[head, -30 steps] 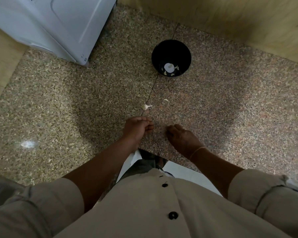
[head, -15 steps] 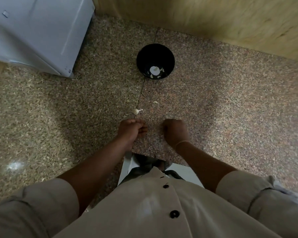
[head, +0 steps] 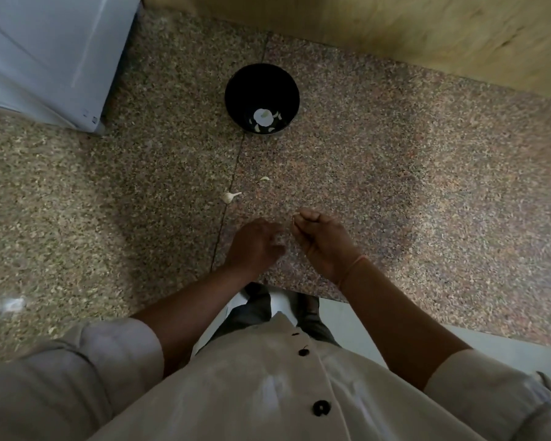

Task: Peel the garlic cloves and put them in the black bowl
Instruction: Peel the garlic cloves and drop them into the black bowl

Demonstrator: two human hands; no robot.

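Both curled, our left hand and right hand hover near the front edge of the granite counter; whether the fingers pinch anything we cannot tell. A garlic clove lies just ahead, the black bowl beyond.

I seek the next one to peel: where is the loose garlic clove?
In the head view, the garlic clove lies on the counter seam, just beyond the left hand, between it and the black bowl, with a pale scrap to its right.
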